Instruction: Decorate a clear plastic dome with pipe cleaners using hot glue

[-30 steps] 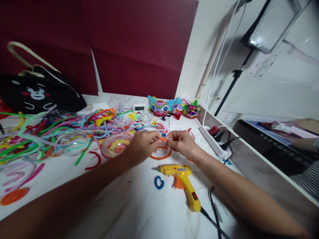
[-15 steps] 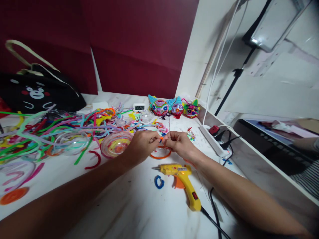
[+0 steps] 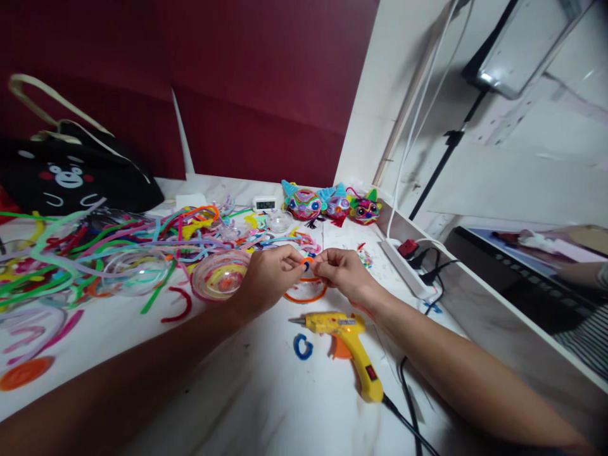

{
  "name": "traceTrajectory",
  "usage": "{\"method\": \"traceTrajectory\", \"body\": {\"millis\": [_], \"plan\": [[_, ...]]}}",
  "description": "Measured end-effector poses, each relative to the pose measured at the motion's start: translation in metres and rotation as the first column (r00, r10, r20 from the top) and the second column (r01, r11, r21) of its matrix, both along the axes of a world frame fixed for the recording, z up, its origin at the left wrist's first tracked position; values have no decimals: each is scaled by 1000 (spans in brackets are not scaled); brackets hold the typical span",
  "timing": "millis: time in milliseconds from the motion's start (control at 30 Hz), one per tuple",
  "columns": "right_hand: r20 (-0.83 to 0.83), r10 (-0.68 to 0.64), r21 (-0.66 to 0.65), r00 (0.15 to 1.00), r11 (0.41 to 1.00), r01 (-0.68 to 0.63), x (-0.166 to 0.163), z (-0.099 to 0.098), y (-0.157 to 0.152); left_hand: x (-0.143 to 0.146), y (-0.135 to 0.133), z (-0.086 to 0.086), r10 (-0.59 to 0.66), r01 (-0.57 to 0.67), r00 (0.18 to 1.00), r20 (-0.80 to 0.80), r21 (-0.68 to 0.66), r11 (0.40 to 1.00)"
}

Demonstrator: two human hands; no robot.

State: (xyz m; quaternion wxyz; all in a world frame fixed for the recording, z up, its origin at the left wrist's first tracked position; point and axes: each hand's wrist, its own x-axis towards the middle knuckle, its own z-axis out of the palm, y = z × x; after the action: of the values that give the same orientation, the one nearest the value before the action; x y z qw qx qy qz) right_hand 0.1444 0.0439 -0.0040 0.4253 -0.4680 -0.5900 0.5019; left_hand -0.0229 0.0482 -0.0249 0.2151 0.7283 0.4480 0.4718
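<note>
While I watch remotely, the left hand [image 3: 275,272] and right hand [image 3: 342,270] pinch an orange ring [image 3: 308,259] around a blue centre [image 3: 306,267], held above an orange-rimmed clear piece [image 3: 306,300]. I judge the ring nearly formed; a loose blue curl [image 3: 297,347] lies unused, whereas three horned figures [image 3: 304,205] look finished. One clear bowl [image 3: 196,284] shows yellow and orange coils; coloured strips [image 3: 159,288] lie in or across another bowl [image 3: 142,271], which I cannot tell.

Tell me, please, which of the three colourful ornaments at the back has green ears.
The rightmost ornament: its ears are green, while those of the left ornament and middle ornament are light blue.
</note>
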Motion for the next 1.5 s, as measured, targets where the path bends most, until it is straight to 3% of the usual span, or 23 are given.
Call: {"method": "traceTrajectory", "body": {"millis": [133,367,533,900,1100,1267,1367,1500], "plan": [[34,-7,40,999,999,6,1,-5,2,-2,-2,1,32,-17,994,-106,137,990],[230,-52,226,972,974,-2,7,-23,9,-4,1,-2,67,33,940,-335,285,958],[336,-84,299,938,954,-22,6,-22,5,-6,-2,2,96,90,813,-575,286,954],[547,-128,493,827,848,-194,9,-25,4,-8,-10,9,109,135,592,-799,231,964],[613,-114,497,782,825,-269,9,-21,3,-11,-7,16,84,88,692,-718,198,976],[619,-27,437,785,842,-316,15,-14,6,-13,-6,15,11,150,665,-747,148,978],[580,-21,408,814,873,-269,26,-2,11,-13,-6,15,2,137,671,-741,126,982],[570,-137,441,810,883,-162,41,14,16,-12,-6,17,-28,116,677,-735,69,991]]}}
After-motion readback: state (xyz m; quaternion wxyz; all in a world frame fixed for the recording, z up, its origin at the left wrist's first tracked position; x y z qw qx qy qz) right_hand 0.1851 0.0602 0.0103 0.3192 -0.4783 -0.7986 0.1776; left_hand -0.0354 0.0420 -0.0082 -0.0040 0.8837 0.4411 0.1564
